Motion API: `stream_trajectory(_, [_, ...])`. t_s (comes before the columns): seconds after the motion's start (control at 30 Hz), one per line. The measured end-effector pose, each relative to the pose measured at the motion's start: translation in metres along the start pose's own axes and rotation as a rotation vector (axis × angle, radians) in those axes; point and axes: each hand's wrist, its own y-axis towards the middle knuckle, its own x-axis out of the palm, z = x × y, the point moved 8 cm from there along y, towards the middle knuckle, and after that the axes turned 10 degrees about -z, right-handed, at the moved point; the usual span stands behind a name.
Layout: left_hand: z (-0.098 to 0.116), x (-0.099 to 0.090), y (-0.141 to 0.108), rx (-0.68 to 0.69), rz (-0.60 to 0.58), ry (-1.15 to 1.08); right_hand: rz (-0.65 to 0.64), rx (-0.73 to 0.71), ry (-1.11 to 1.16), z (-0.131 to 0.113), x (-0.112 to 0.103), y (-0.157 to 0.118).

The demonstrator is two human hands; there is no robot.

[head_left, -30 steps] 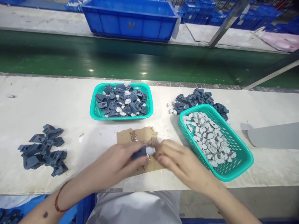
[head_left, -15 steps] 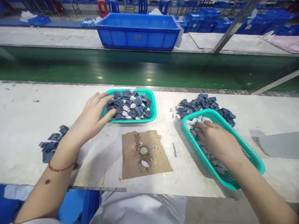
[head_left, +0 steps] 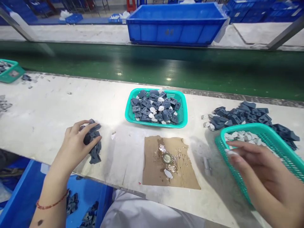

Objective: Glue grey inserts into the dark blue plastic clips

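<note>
My left hand point(head_left: 76, 142) is at a small pile of dark blue-grey plastic parts point(head_left: 96, 152) on the left of the table, its thumb and fingers apart around the top pieces. My right hand point(head_left: 266, 177) is over the near side of a green basket point(head_left: 255, 126) of flat pale pieces point(head_left: 247, 136). A small white piece point(head_left: 230, 152) shows between its thumb and index fingertips. In the middle lies a brown cardboard sheet point(head_left: 152, 174), wet and shiny, bearing a round greenish blob point(head_left: 167, 157) and one white flat piece point(head_left: 168, 173).
A second green basket point(head_left: 155, 124) with dark parts and white pieces stands behind the cardboard. More dark parts point(head_left: 244, 115) lie at right. A small grey cylindrical piece point(head_left: 206, 166) is beside the cardboard. Beyond the green belt point(head_left: 142, 66) stands a blue crate point(head_left: 175, 31).
My left hand has moved from beside the middle basket down to the dark parts at left. My right hand has lifted from among the pale pieces with a white one. The view has turned left.
</note>
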Motion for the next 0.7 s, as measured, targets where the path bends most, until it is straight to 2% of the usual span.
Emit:
stream_trajectory(0.07, [-0.001,-0.003,0.001,-0.024,0.029,-0.035,-0.060,0.051,0.209,-0.008,0.019,-0.001])
stream_trajectory(0.17, [0.003,-0.003,0.001,-0.017,-0.049,-0.079,-0.188,0.045,0.336,-0.023,0.050,0.002])
stream_trajectory(0.3, [0.007,-0.008,-0.001,0.008,-0.036,-0.055,-0.277,-0.078,0.318,-0.045,0.074,0.007])
stream_trajectory(0.5, [0.008,-0.009,0.001,-0.031,0.038,-0.111,-0.312,-0.293,0.190,-0.071,0.093,0.005])
stream_trajectory(0.6, [0.017,-0.018,-0.003,-0.065,0.130,-0.220,-0.321,-0.370,0.142,-0.078,0.101,0.004])
stream_trajectory(0.7, [0.026,-0.028,-0.013,-0.152,0.258,-0.513,-0.327,-0.397,0.111,-0.080,0.107,0.004])
